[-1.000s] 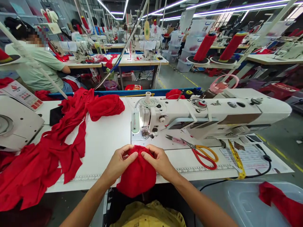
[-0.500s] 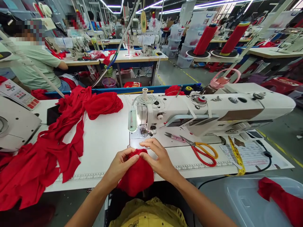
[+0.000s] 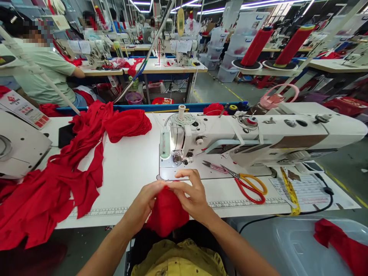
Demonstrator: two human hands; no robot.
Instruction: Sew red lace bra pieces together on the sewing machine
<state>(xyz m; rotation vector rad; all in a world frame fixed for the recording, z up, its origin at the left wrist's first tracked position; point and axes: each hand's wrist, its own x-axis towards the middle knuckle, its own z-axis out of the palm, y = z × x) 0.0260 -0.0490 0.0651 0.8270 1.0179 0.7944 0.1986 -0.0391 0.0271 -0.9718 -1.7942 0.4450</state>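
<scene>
A piece of red fabric (image 3: 168, 214) hangs over the table's front edge, its top edge pinched between my two hands. My left hand (image 3: 145, 203) is closed on the fabric's upper left, fingertips meeting those of the other hand. On the upper right, my right hand (image 3: 191, 195) grips the same edge, its index finger raised and bent. Just beyond the hands is the needle area of a white sewing machine (image 3: 212, 130), its lamp lit. Red-and-orange-handled scissors (image 3: 248, 186) and small thread snips (image 3: 217, 167) lie right of the hands.
Red fabric strips (image 3: 71, 172) are heaped at the left, beside another machine (image 3: 21, 145). A yellow tape measure (image 3: 291, 191) lies on a paper sheet at the right. A plastic bin (image 3: 290, 249) stands below, holding red cloth. A co-worker (image 3: 48, 73) sits at the far left.
My fingers have shifted along the fabric's top edge and drawn together, with the left fingers now extended over it. The view has turned slightly left.
</scene>
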